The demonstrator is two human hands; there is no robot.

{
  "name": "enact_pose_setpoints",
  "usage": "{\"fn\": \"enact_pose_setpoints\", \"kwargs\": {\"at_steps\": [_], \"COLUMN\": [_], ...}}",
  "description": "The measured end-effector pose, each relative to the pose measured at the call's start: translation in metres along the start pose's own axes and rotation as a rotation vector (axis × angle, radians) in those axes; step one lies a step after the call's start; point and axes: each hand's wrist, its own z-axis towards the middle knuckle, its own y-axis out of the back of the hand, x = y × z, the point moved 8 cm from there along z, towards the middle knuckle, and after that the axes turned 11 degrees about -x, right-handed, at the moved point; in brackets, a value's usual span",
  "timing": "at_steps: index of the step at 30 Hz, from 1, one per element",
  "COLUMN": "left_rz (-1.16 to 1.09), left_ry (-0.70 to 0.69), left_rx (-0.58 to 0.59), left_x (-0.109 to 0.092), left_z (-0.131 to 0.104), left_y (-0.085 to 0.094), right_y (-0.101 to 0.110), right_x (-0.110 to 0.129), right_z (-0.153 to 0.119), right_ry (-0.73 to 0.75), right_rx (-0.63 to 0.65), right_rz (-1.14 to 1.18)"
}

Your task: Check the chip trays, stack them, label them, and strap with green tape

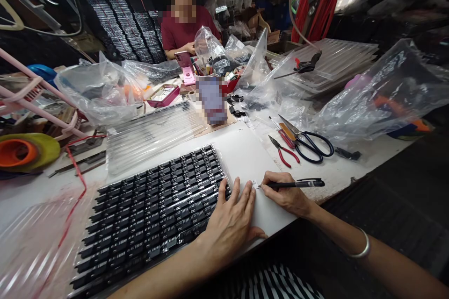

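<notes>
My right hand (pixel 286 192) is closed round a black pen (pixel 298 183), its tip on a small white paper slip (pixel 255 184) lying on the white tabletop. Fingers stretched out, my left hand (pixel 233 212) lies flat beside the slip, its fingertips close to the slip's left edge. Under and left of that hand sits a clear plastic tray (pixel 213 145) filled with rows of small black parts (pixel 154 205) with white markings. What the left fingers touch at the tray's edge is partly hidden.
Beyond my right hand lie red-handled pliers (pixel 283 150), screwdrivers (pixel 286 135) and black-handled scissors (pixel 312 145). Clear ribbed trays (pixel 157 133) are behind the filled one. Plastic bags (pixel 379 93) crowd the right. A phone (pixel 212 100) stands mid-table. A person (pixel 189 28) sits opposite.
</notes>
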Motion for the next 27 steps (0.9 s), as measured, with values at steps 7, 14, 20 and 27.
{"fn": "enact_pose_setpoints", "kwargs": {"at_steps": [7, 14, 20, 27], "left_rz": [-0.012, -0.008, -0.001, 0.008], "left_ry": [0.003, 0.005, 0.002, 0.004], "left_rx": [-0.012, -0.002, 0.003, 0.002], "left_x": [0.0002, 0.0005, -0.0002, 0.0001], "left_z": [0.0002, 0.0004, -0.0007, -0.0012], "left_y": [0.0029, 0.0013, 0.0002, -0.0007], "right_y": [0.0003, -0.0001, 0.0001, 0.0002], "right_x": [-0.0003, 0.0000, -0.0009, 0.0014], "right_z": [-0.0005, -0.0003, -0.0011, -0.0006], "right_ry": [-0.012, -0.019, -0.005, 0.021], "right_rx": [0.000, 0.007, -0.004, -0.015], "right_rz": [0.012, 0.031, 0.003, -0.014]}}
